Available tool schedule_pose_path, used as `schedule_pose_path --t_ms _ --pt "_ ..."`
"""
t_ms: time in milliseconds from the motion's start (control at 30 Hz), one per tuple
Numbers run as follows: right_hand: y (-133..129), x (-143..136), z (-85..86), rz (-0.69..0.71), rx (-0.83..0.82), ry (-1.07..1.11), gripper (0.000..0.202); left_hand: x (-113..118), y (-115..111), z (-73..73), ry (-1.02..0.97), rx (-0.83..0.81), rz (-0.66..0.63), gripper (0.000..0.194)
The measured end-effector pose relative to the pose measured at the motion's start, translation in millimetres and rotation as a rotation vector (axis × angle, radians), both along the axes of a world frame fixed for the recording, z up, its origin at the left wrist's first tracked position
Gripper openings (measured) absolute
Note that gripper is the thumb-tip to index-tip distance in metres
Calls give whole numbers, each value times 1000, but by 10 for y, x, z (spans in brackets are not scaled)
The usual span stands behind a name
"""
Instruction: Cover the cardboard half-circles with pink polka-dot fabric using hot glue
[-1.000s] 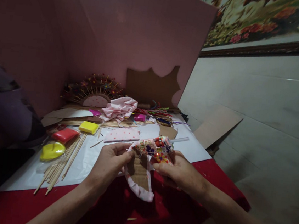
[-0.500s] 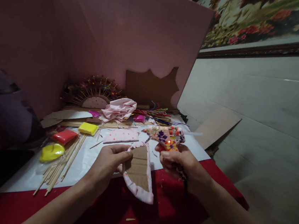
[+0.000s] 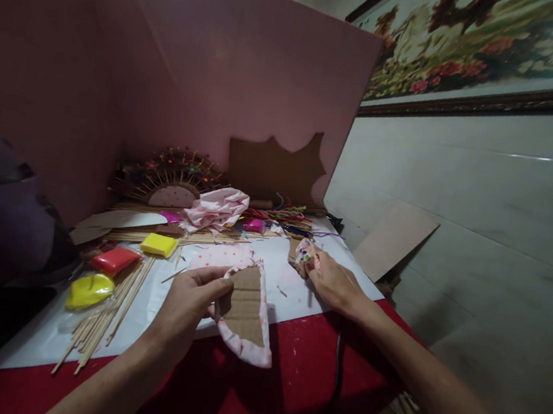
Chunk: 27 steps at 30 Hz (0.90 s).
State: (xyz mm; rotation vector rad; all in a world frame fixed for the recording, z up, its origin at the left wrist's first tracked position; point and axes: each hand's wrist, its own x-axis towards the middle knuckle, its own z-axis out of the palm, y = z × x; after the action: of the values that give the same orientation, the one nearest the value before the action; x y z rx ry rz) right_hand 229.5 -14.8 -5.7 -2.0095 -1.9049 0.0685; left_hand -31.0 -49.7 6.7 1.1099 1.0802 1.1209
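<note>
My left hand [image 3: 198, 294] pinches the upper left edge of a half-round cardboard piece [image 3: 247, 309], its rim wrapped in pink dotted fabric and its bare brown side facing me. To the right, my right hand [image 3: 332, 280] is closed around a glue gun [image 3: 305, 252] covered in flowered material, over a small brown cardboard scrap [image 3: 294, 251] on the white sheet. A dark cord hangs below that hand. Behind the held piece lies a flat pink dotted piece [image 3: 217, 255].
Wooden sticks [image 3: 95, 336], yellow packets [image 3: 158, 245] and a red packet [image 3: 115, 260] lie at left. Crumpled pink fabric [image 3: 220, 207], a stick fan [image 3: 173, 195] and jagged cardboard [image 3: 273, 170] stand farther back. Red cloth [image 3: 302, 381] covers the near edge.
My right hand has turned the glue gun and lowered it toward the cardboard scrap on the sheet. The wrapped piece stays in my left hand. The view has shifted slightly.
</note>
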Motion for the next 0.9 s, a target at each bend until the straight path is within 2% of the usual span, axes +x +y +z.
schedule_pose_path --t_ms 133,200,267,333,400,433,500,600,900 --pt "-8 -50 -65 6 -48 -107 40 -11 -1 -4 7 6 -33 17" --pt "-69 -113 -9 16 -22 -163 38 -10 -6 8 11 13 -50 17" --pt "-159 -222 94 101 90 -162 29 0 -24 32 9 14 -77 20" --pt "-246 -367 220 298 233 9 27 20 -53 59 -7 20 -123 24" --pt "-290 -514 334 449 250 293 34 41 -87 79 -34 37 -212 25" --pt "-288 -577 378 499 188 414 36 50 -102 84 -48 46 -259 25" --pt "-243 -665 425 574 -38 615 41 60 -123 84 -75 55 -327 26" --pt "-138 -712 421 623 -321 819 40 54 -125 65 -101 55 -359 28" --pt "-121 -740 449 597 -566 871 39 33 -125 49 -7 76 -411 30"
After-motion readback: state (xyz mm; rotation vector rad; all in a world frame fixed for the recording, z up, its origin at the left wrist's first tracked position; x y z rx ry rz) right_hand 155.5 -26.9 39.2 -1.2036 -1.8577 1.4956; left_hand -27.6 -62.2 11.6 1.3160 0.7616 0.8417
